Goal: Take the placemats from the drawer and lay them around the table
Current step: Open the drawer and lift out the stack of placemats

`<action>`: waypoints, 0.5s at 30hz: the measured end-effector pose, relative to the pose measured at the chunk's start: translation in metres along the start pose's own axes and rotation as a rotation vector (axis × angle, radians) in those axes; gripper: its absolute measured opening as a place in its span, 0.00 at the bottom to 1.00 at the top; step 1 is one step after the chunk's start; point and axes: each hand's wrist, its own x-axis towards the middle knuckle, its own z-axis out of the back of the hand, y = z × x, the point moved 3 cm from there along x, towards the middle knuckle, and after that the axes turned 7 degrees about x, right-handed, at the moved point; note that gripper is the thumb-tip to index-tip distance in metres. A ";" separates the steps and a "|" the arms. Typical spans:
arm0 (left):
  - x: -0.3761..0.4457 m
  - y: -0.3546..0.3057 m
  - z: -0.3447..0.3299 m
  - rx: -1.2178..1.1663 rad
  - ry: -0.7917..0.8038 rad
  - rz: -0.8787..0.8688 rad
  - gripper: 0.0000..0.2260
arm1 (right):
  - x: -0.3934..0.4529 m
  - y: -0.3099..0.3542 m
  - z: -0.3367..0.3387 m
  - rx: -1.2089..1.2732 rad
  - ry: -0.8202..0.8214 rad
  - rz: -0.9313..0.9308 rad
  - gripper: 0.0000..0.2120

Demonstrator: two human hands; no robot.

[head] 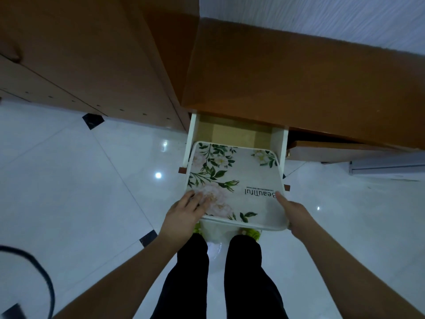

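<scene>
A cream placemat with green leaves, pink flowers and the word "Beautiful" lies over the open white drawer, its near edge sticking out past the drawer front. Whether more mats lie under it is hidden. My left hand grips the mat's near left corner, fingers on top. My right hand holds the near right corner, thumb on top and fingers under the edge.
The drawer slides out from under a brown wooden desk top. A wooden cabinet stands to the left. Glossy white floor tiles spread on both sides. My legs in black trousers stand right in front of the drawer. A dark cable curls at the lower left.
</scene>
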 end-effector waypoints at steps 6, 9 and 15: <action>-0.006 0.007 -0.026 -0.170 0.149 0.000 0.32 | 0.017 -0.007 -0.011 0.003 0.156 0.081 0.18; -0.015 0.011 -0.036 -0.380 0.160 0.035 0.31 | 0.017 -0.017 -0.014 0.009 0.173 0.096 0.21; 0.015 0.050 -0.023 -0.966 0.207 1.001 0.25 | 0.008 -0.033 -0.022 0.089 0.216 0.156 0.31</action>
